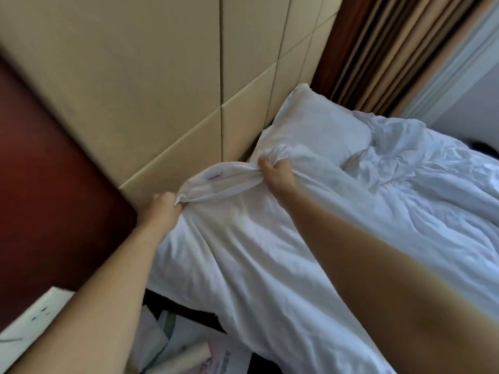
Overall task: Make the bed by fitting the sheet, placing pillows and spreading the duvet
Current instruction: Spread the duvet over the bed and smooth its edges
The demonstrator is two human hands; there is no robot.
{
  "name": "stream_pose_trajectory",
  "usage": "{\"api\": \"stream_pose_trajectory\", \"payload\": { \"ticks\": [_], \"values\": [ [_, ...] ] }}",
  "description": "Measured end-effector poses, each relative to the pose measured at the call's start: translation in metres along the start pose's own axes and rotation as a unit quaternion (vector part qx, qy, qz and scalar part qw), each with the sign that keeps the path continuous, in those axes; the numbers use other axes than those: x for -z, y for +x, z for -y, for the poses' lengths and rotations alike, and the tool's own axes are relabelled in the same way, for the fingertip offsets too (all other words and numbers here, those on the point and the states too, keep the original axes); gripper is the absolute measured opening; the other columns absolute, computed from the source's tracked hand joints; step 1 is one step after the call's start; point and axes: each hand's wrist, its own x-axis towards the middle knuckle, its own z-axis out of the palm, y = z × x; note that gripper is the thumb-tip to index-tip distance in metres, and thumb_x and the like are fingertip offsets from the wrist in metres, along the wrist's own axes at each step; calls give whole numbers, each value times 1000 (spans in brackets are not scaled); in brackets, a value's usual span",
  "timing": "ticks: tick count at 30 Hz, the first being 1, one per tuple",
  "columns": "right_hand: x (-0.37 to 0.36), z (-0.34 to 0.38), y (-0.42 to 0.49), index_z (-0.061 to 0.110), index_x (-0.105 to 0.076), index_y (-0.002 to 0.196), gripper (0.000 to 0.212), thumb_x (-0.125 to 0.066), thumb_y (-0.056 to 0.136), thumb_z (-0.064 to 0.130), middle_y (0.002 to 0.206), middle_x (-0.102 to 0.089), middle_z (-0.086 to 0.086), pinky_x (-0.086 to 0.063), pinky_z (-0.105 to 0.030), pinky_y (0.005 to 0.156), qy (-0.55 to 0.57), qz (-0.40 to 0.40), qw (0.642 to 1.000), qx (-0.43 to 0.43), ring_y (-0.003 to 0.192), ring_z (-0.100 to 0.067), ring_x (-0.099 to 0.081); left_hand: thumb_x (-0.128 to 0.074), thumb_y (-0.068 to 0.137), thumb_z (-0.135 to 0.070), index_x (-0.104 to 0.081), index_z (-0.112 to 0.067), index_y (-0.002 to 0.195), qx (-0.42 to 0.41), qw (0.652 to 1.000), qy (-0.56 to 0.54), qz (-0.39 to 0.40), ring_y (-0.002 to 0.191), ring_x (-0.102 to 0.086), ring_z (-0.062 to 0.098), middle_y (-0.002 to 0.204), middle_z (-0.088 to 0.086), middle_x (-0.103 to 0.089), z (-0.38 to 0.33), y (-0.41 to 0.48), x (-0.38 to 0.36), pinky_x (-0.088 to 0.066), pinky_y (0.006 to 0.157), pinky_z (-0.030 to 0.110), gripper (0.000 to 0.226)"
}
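We're in a bedroom, hotel-style.
White duvet [270, 252] and pillow [318, 125] against a padded beige headboard [162, 90], striped curtains [378, 49] alongside.

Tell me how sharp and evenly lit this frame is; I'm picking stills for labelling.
Head view: soft throughout, motion blur heaviest on the dark red wall panel and the near right forearm; tilted framing slants the beige padded headboard; cool daylight tints the crumpled white duvet bluish at right; the left hand and right hand gripping its edge are readable.
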Motion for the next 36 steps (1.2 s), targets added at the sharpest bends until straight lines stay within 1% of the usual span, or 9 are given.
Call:
{"api": "stream_pose_trajectory", "payload": {
  "ticks": [4, 8, 11, 18, 22, 28, 31, 33, 36],
  "values": [
    [-40, -26, 5, -7, -51, 123, 47, -47, 97, 31, 123, -56, -24, -41, -44, 101, -109, 90, 989, -47, 117, -37, -52, -40, 96, -15, -59, -7, 106, 52, 995, 67, 45, 105, -58, 35, 114, 16, -60, 22, 1, -38, -49, 82, 40, 23],
    [-67, -55, 1, -1, -42, 137, 51, -39, 99, 33, 142, -41, -17, -29, -34, 110, -273, 252, 926, -65, 132, -29, -37, -40, 95, -10, -49, -10, 120, 84, 993, 37, 73, 114, -54, 32, 124, 12, -54, 17, -5, -75, -46, 86, 40, 27],
    [-72, -64, -4, -1, -46, 134, 48, -41, 99, 32, 140, -45, -18, -34, -39, 107, -296, 317, 899, -65, 120, -25, -46, -46, 94, -22, -42, -8, 122, 30, 994, -18, 108, 117, -49, 32, 128, 14, -51, -1, -5, -92, -45, 91, 42, 32],
    [11, -71, 26, 17, -54, 80, 23, -39, 97, 14, 108, -60, -17, -46, -41, 97, -361, 240, 900, -46, 98, -29, -58, -40, 95, -27, -48, -8, 113, -69, 982, -39, 174, 112, -48, 32, 122, 12, -52, -81, 7, -82, -42, 93, 43, 27],
    [87, -91, 50, 1, -54, 120, 34, -32, 99, 16, 125, -54, -19, -43, -34, 91, -411, 185, 892, -43, 114, -32, -53, -38, 98, -34, -49, -8, 113, -107, 971, -11, 216, 106, -53, 28, 120, 12, -55, -142, 24, -74, -43, 84, 36, 32],
    [187, -100, 95, 6, -57, 121, 36, -36, 99, 24, 125, -58, -15, -42, -34, 96, -449, 132, 882, -57, 117, -30, -53, -40, 96, -30, -49, -10, 104, -156, 959, 9, 238, 96, -50, 24, 110, 10, -52, -243, 37, -69, -42, 80, 34, 23],
    [224, -111, 124, 7, -56, 121, 35, -36, 99, 25, 128, -56, -14, -39, -33, 98, -441, 122, 886, -75, 120, -30, -50, -40, 98, -36, -47, -9, 119, -155, 956, 18, 250, 108, -50, 26, 125, 11, -48, -283, 46, -72, -41, 88, 34, 35],
    [240, -120, 143, 3, -57, 114, 32, -37, 98, 23, 119, -60, -15, -43, -32, 94, -420, 131, 893, -93, 110, -28, -56, -39, 98, -40, -43, -10, 130, -152, 960, 38, 232, 116, -48, 26, 134, 9, -45, -304, 52, -79, -40, 95, 35, 44],
    [250, -139, 167, 3, -57, 87, 28, -40, 98, 22, 73, -68, -9, -51, -23, 61, -340, 147, 920, -130, 58, -10, -64, -39, 98, -42, -39, -14, 136, -163, 963, 75, 200, 125, -44, 25, 141, 5, -44, -327, 62, -96, -33, 102, 35, 48]
  ]
}}
